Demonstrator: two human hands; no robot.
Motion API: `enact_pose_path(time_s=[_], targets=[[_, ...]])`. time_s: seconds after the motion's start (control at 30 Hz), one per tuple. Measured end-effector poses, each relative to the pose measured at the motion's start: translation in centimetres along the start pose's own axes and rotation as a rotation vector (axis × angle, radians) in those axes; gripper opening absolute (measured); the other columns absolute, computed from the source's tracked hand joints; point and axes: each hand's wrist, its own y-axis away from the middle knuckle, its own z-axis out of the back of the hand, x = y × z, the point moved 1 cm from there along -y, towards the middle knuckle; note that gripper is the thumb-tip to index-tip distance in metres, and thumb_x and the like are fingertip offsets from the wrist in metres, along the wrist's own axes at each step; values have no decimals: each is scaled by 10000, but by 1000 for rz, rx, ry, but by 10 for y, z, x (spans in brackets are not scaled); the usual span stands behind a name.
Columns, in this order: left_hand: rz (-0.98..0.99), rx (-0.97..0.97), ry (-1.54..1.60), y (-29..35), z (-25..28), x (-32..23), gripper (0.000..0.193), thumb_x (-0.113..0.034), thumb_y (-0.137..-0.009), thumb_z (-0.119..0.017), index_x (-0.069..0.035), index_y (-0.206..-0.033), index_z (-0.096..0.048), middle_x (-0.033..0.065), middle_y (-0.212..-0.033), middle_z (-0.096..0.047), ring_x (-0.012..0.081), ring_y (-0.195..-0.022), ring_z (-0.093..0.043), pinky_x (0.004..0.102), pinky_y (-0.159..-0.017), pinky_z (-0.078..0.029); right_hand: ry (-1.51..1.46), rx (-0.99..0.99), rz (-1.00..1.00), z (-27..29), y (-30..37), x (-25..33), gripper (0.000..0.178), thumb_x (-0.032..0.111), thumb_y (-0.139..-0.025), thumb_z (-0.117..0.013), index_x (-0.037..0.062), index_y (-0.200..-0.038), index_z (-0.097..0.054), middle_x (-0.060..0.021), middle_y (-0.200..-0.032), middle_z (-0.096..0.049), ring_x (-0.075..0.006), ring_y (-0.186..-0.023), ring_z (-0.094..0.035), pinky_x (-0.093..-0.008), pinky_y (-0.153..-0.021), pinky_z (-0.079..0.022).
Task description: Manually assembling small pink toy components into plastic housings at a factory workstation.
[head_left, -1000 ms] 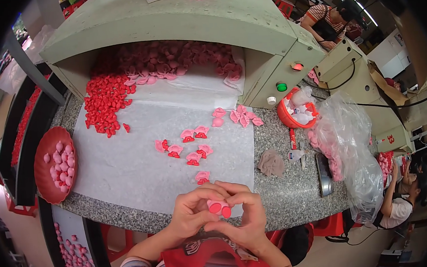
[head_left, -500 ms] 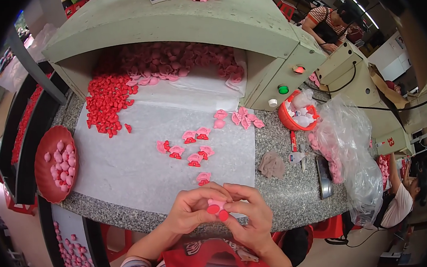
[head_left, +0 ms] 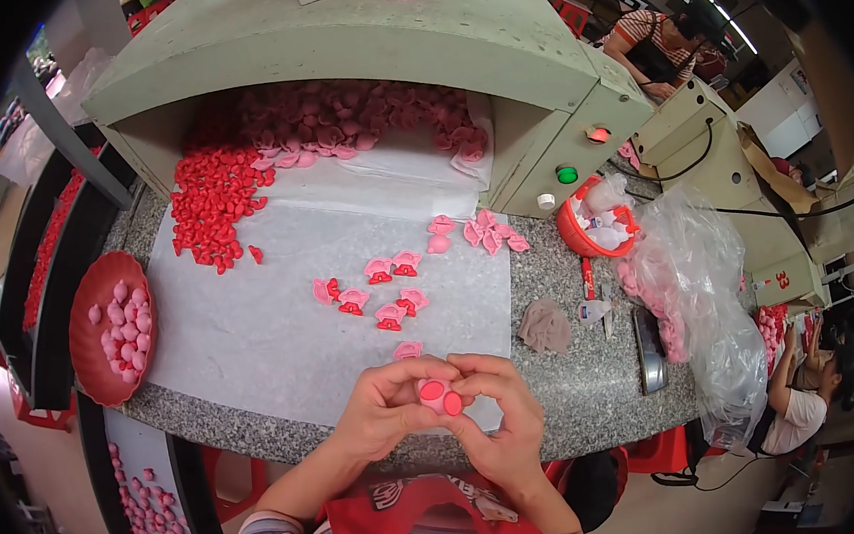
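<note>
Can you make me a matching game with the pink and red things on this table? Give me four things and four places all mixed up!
Things:
1. small pink piece
2. red round tray
3. pile of red pieces
4. clear plastic bag

Places:
A. right side of the counter
B. far left, holding pink pieces
C. between both hands' fingertips
D. back left of the white sheet

Pairs: 1-C, 2-B, 3-D, 4-A

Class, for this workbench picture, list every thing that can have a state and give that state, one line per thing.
left hand: closed on the pink piece, fingertips pinching
right hand: closed on the pink piece from the other side
pink piece: held between both hands, above the counter edge
red dish: holding pink pieces
red basket: filled with small items
clear plastic bag: open, crumpled, pink pieces inside
green button: unpressed or pressed, cannot tell
</note>
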Motion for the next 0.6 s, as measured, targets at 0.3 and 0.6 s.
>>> enact_pose_path(time_s=[0.3, 0.6], targets=[[151, 15, 430, -4, 7, 21, 387, -247, -763, -645, -105, -1096, -507, 69, -1054, -513, 220, -946, -525, 390, -846, -427, 75, -192, -29, -9, 11, -5, 378, 42, -580, -760, 52, -864, -512, -129, -992, -473, -219, -872, -506, -305, -752, -433], [133, -7, 476, -6, 2, 21, 454, -497, -764, -541, -161, -1066, -502, 0, -1018, -541, 184, -1020, -502, 525, -949, -256, 141, -161, -23, -7, 11, 1, 356, 57, -575, -751, 43, -832, -504, -133, -985, -493, -253, -883, -507, -336, -755, -421]])
